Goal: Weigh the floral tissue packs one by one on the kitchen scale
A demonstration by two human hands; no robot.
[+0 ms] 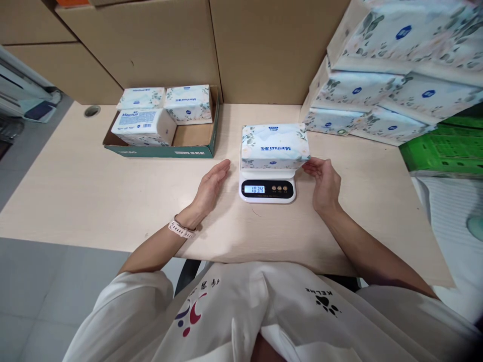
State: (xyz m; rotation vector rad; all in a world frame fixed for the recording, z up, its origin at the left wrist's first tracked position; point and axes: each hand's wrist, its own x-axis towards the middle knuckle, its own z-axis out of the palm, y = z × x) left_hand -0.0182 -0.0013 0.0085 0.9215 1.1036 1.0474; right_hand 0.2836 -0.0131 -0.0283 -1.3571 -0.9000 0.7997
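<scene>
A tissue pack with a leaf print lies on a small white kitchen scale, whose lit display reads 103.4. To the left of the scale, my left hand rests near the table surface, fingers stretched out and holding nothing. My right hand is at the pack's right end, its fingertips at or just beside the lower corner; whether they touch it I cannot tell. Its fingers are extended, not wrapped round the pack.
A shallow green cardboard box with 3 tissue packs stands at the back left of the wooden table. Stacked tissue packs rise at the back right. Large cartons line the back edge. A green crate sits beyond the right edge.
</scene>
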